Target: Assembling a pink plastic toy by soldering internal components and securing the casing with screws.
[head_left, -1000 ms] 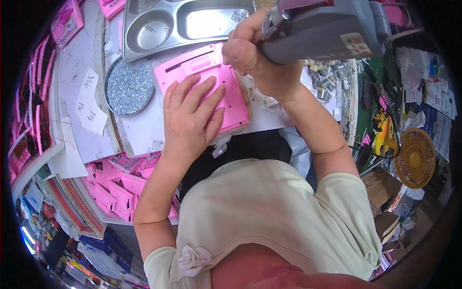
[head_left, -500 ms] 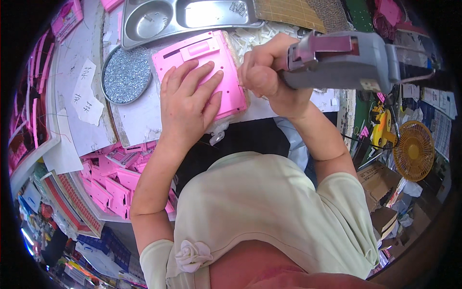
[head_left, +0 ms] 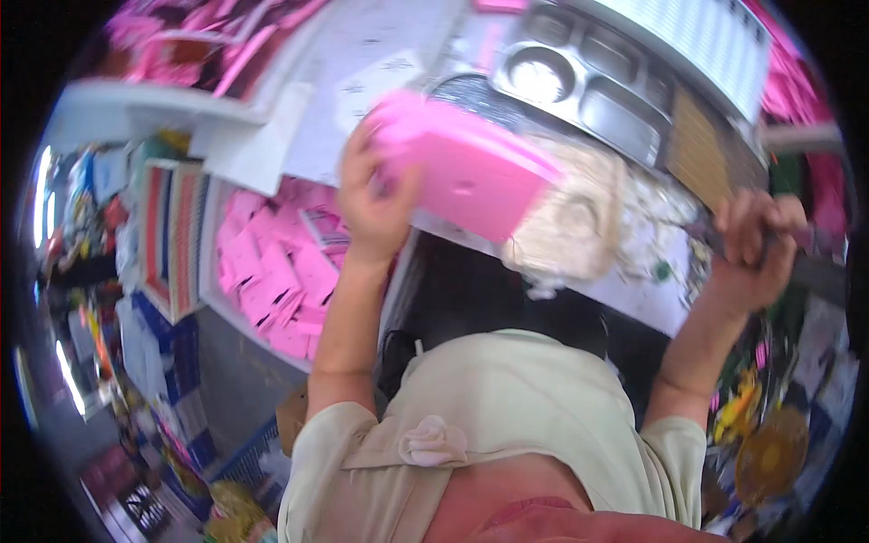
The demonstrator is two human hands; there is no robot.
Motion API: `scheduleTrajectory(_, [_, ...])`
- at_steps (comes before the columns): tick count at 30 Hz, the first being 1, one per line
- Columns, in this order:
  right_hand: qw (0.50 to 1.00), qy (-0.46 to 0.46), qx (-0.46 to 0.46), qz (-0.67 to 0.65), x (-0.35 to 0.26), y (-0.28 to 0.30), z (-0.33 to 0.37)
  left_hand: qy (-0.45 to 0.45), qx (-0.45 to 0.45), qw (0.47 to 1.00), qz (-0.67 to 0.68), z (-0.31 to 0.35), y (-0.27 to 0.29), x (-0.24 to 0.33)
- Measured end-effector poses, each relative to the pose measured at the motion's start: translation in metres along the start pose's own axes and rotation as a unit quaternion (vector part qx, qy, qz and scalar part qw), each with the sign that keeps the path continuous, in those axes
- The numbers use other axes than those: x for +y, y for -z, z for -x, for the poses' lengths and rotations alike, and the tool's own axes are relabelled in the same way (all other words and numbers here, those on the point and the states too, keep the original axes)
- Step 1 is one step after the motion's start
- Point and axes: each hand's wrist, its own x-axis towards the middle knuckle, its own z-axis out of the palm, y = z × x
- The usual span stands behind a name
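Observation:
My left hand (head_left: 376, 199) is closed around one end of a pink plastic case (head_left: 480, 181), which is tilted and blurred by motion. The case is raised beside a beige, plastic-covered pad (head_left: 575, 213) on the bench. Partly behind the case, a round dish of small silvery screws (head_left: 475, 98) shows its far side. Off to the right, my right hand (head_left: 751, 244) has curled fingers around a dark grey electric screwdriver (head_left: 819, 276). Blur hides much of that tool.
A bin at the left holds many pink plastic parts (head_left: 276, 281). Behind the pad lies a steel compartment tray (head_left: 625, 118), with brown cardboard (head_left: 706, 149) beside it. White small parts (head_left: 652, 235) lie right of the pad. A yellow fan (head_left: 769, 452) stands low right.
My left hand has lifted the pink case off the pad and carried it left. My right hand has moved away to the right with the screwdriver. The view has swung left.

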Motion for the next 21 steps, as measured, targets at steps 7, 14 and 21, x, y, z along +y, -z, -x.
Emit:
scheduleTrajectory(7, [0.999, -0.036, 0.011, -0.034, 0.039, 0.001, -0.01, 0.513, 0.462, 0.715, 0.107, 0.27, 0.261, -0.126])
scheduleTrajectory(14, [0.999, -0.048, 0.014, 0.0, 0.05, -0.009, -0.015, 0.387, 0.386, 0.756, -0.361, 0.191, 0.269, -0.178])
scheduleTrajectory(21, [0.988, -0.063, 0.103, 0.095, 0.036, -0.002, -0.009, 0.063, 0.08, 0.985, -0.141, -0.075, 0.092, -0.139])
